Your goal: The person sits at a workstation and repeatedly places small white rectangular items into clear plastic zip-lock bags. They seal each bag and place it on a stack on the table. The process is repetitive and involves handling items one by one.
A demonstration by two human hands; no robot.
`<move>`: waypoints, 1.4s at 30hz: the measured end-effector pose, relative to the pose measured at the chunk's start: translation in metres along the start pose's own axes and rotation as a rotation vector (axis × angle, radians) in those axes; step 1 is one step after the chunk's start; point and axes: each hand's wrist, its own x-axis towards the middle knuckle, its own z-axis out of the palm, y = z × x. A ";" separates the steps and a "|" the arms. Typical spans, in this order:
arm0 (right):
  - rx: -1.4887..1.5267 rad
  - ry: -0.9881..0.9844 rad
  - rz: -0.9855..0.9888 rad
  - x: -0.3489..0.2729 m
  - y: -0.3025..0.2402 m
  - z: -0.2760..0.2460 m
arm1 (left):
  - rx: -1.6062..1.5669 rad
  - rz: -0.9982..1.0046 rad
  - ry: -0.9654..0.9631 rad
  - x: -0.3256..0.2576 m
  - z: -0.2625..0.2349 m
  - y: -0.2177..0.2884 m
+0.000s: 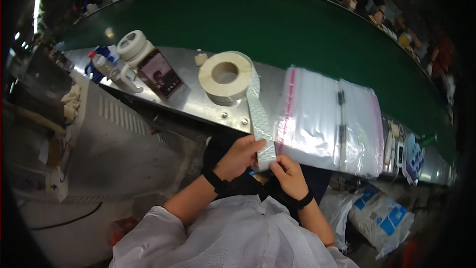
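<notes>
Left hand [240, 156] and right hand [291, 178] pinch the pale strip's [260, 120] free end; it looks light, limp and slick, best held by its edges. Its roll [211, 80], probably heavier, lies at eleven o'clock on the desk [191, 103].

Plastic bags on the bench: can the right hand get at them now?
Likely yes: the right hand is close to the plastic bags with nothing between, though it is holding the strip.
</notes>
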 end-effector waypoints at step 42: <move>-0.310 0.008 -0.238 -0.012 -0.027 0.013 | 0.992 0.675 0.078 -0.053 0.022 -0.012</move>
